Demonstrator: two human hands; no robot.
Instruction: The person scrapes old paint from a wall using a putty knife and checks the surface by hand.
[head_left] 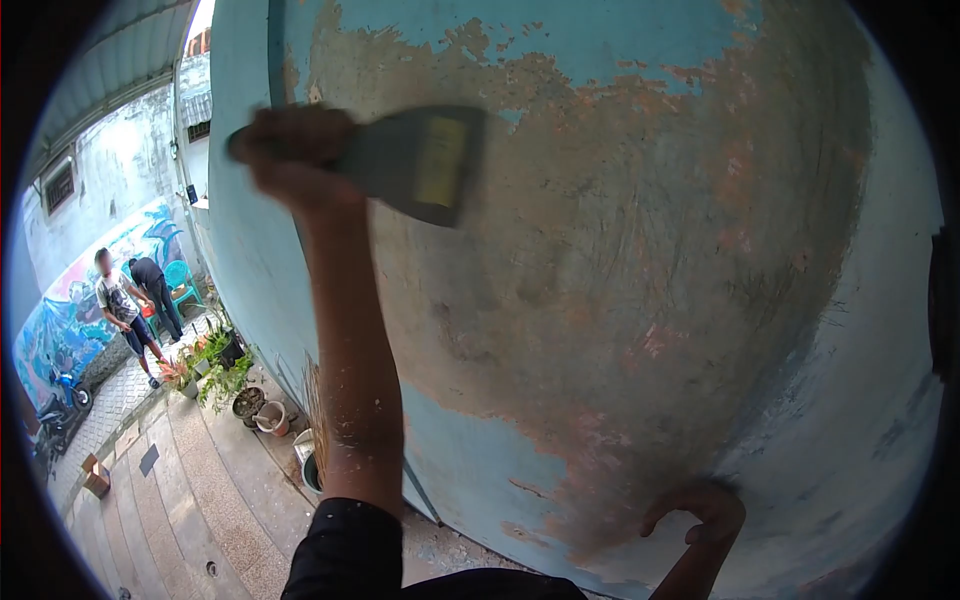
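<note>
My left hand (pixel 300 150) is wrapped round the handle of a wide scraper (pixel 400 165), raised at the upper left in front of the wall (pixel 600 230). The scraper's dark blade, with a yellow label, points right; both are blurred. Whether the blade touches the wall I cannot tell. Blue paint remains along the wall's top and lower left, with bare grey-brown plaster between. At the lower right my right hand (pixel 705 508) is bent against the wall, its fingers curved and thumb apart, with nothing visible in it.
Potted plants (pixel 225 370), pots (pixel 272 418) and a bundle of thin sticks (pixel 317 430) stand along the wall's foot at left. Farther off are two people (pixel 125 300), a turquoise chair (pixel 180 280), a motorbike (pixel 65 410) and a cardboard box (pixel 96 477) on the paved floor.
</note>
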